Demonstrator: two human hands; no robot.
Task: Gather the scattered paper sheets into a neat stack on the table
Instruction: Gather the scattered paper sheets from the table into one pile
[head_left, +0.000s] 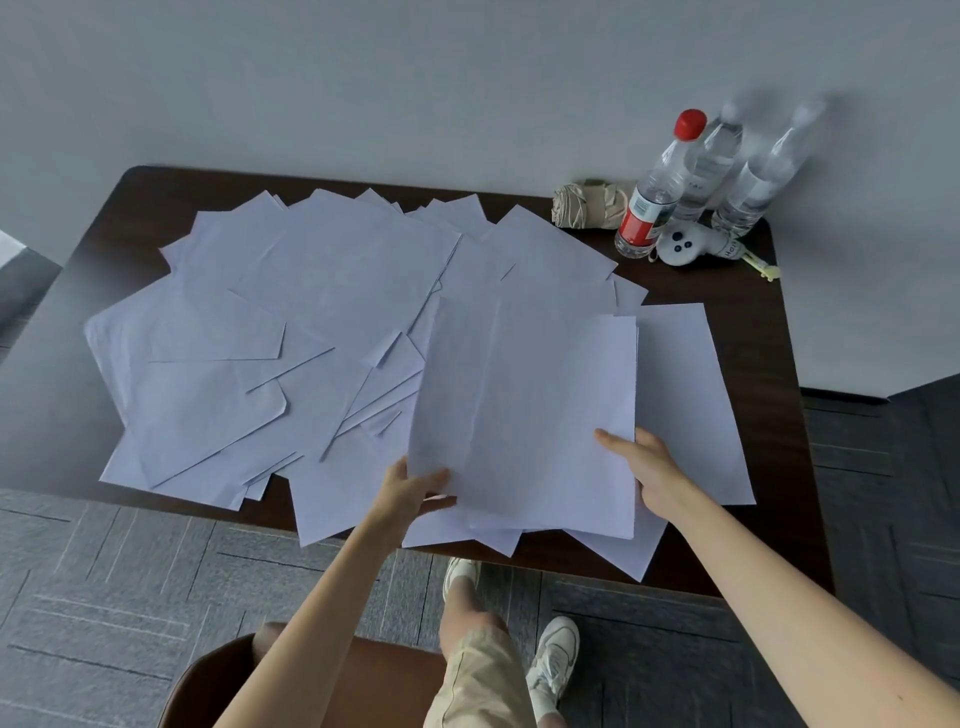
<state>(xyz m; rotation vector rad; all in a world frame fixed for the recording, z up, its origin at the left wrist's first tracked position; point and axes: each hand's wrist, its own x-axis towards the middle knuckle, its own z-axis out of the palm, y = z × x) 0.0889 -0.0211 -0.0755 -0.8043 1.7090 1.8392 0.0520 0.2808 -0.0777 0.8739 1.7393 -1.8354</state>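
A dark table is set against a pale wall, with a grey carpet floor around it. Nearly the whole top is covered by scattered sheets, which overlap at many angles.

At the near edge, right of the middle, a small bundle of sheets is held by both hands. Its long axis runs from the person toward the wall. The near left corner is pinched by the left hand, with the thumb laid on top and the other fingers curled under the paper. The right edge is gripped by the right hand, thumb on top. Its other fingers are hidden beneath, so how they lie cannot be told.

Most of the loose sheets lie to the left of the bundle and beyond it, so the left hand is judged the nearer one for the next pick. A single sheet lies just to the right, partly under the right hand.

In the far right corner three water bottles, a white controller and a beige cloth are placed beside the paper.
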